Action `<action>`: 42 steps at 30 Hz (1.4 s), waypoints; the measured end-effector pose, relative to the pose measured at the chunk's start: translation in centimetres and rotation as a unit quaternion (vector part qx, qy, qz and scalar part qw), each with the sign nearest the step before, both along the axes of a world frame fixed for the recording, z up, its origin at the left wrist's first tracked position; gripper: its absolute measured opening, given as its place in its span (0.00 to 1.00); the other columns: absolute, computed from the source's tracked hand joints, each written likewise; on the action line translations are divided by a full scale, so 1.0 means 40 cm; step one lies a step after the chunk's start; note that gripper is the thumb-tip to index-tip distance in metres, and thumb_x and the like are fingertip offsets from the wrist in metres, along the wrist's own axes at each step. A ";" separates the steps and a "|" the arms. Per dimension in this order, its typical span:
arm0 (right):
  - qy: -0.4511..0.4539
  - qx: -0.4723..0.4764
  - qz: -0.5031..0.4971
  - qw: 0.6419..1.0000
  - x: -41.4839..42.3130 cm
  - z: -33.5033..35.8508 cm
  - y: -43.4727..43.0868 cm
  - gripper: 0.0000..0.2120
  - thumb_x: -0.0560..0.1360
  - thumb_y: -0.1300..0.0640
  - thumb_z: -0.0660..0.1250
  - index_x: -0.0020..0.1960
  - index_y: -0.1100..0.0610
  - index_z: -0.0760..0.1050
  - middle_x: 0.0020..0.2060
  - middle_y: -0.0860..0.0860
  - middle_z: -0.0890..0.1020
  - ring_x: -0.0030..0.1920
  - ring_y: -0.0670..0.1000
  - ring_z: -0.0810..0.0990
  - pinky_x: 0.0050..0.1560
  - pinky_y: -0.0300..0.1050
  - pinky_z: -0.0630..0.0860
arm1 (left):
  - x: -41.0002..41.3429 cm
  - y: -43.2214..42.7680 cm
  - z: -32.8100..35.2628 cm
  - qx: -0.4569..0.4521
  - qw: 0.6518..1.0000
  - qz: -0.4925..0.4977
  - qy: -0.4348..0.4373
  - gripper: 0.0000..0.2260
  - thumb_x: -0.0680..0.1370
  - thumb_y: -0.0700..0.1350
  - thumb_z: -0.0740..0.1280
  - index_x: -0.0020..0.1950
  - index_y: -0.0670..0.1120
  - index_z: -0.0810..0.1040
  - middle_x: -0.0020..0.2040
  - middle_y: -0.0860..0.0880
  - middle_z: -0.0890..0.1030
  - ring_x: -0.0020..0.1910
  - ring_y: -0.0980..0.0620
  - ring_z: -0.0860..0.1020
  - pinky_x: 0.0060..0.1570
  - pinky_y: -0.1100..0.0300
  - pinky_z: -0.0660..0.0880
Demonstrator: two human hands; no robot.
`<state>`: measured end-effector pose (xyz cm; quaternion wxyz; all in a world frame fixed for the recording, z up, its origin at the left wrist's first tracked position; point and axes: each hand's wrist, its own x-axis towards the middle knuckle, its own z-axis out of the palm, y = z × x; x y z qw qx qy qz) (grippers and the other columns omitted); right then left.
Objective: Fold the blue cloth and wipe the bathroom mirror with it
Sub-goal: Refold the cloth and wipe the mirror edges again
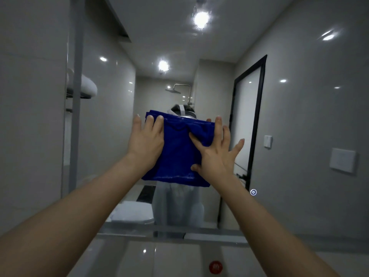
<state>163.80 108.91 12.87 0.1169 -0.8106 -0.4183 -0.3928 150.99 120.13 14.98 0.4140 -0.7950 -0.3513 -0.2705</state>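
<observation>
A folded blue cloth (176, 154) is pressed flat against the bathroom mirror (289, 116) at its middle, about chest height. My left hand (146, 140) lies on the cloth's left edge, fingers curled over its top corner. My right hand (215, 152) lies on the cloth's right side with its fingers spread, some on the cloth and some on the glass. The cloth hides most of the person's reflection behind it.
The mirror's left edge (76, 116) meets a grey tiled wall. A white basin (177, 260) with a red round cap (215, 267) lies below. The reflection shows a black-framed door (249, 120), a shower head (173, 90) and a toilet (131, 213). A small light icon (253, 192) sits on the glass.
</observation>
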 end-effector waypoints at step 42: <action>-0.146 0.237 0.092 0.956 0.053 -0.086 0.175 0.33 0.71 0.44 0.54 0.72 0.59 0.57 0.71 0.54 0.58 0.70 0.55 0.58 0.68 0.51 0.51 | 0.111 0.129 -0.098 0.026 0.947 -0.283 -0.147 0.51 0.59 0.78 0.50 0.76 0.55 0.41 0.72 0.35 0.55 0.68 0.29 0.53 0.57 0.29 0.61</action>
